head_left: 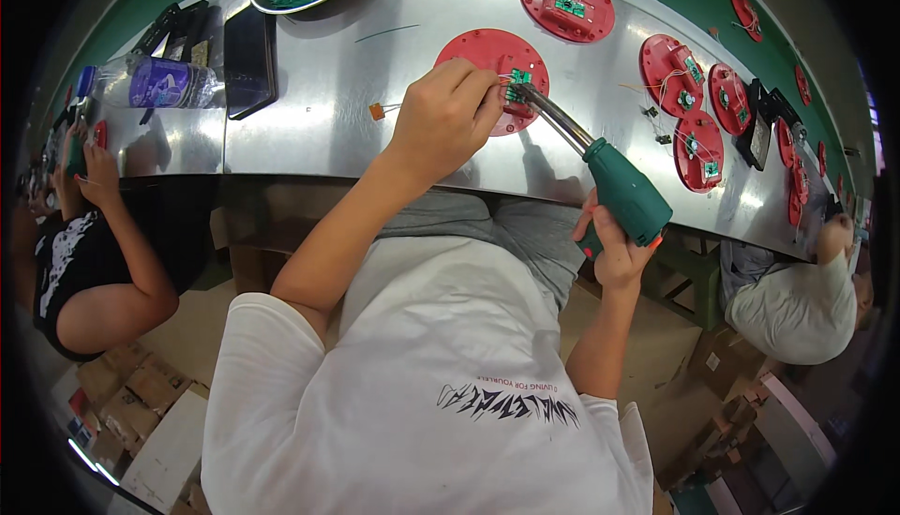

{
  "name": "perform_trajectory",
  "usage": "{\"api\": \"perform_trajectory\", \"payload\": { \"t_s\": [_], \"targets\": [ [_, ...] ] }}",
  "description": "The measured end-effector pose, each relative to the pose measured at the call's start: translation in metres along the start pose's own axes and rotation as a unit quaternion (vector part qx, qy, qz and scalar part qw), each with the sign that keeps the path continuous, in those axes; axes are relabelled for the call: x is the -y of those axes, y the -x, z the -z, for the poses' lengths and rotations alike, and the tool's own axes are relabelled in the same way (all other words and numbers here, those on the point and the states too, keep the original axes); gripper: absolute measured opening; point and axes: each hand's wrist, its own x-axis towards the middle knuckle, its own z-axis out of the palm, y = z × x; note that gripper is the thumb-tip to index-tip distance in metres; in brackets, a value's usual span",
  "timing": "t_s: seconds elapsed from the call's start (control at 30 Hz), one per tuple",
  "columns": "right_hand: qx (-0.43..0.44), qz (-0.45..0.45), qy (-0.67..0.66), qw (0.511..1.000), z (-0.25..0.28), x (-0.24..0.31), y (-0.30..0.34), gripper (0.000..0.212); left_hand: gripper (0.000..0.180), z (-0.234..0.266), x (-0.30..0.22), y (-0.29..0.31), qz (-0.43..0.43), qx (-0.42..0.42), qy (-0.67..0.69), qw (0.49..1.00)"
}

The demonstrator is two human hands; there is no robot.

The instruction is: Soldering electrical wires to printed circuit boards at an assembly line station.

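My right hand (619, 245) is wrapped round the grip of a green soldering gun (630, 192). Its metal barrel points up and left, and the tip meets a small green circuit board (518, 84) on a round red plastic disc (469, 44). Over the left part of that disc, my left hand (445, 110) is closed in a pinch beside the board, apparently on a thin wire whose end is hidden by the fingers. A small orange part (377, 111) with a wire lies left of this hand, its wire running toward the fingers.
A metal bowl (314, 4) of green wires stands far left, near a dark phone-like slab (250, 60) and a plastic bottle (155, 82). Another red disc (591, 23) lies at the back, with several more to the right. Co-workers sit on both sides of me.
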Motion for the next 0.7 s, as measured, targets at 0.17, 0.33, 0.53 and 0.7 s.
{"api": "perform_trajectory", "payload": {
  "t_s": [0.17,0.33,0.53,0.7],
  "targets": [
    [-0.043,-0.029,-0.055,0.997,-0.006,0.005,-0.003,0.032,0.01,0.001,0.001,0.001,0.004,0.0,-0.001,1.0],
    [-0.085,0.013,-0.078,0.993,0.0,0.0,0.0,0.035,0.009,0.001,0.0,0.0,-0.002,0.004,0.001,1.0],
    [-0.095,0.025,-0.074,0.992,0.005,-0.002,-0.001,0.038,0.009,0.001,0.002,0.001,-0.011,-0.005,0.004,1.0],
    [-0.101,0.032,-0.082,0.991,0.0,-0.002,-0.002,0.037,0.009,0.002,0.001,0.002,-0.015,-0.003,-0.007,1.0]
  ]
}}
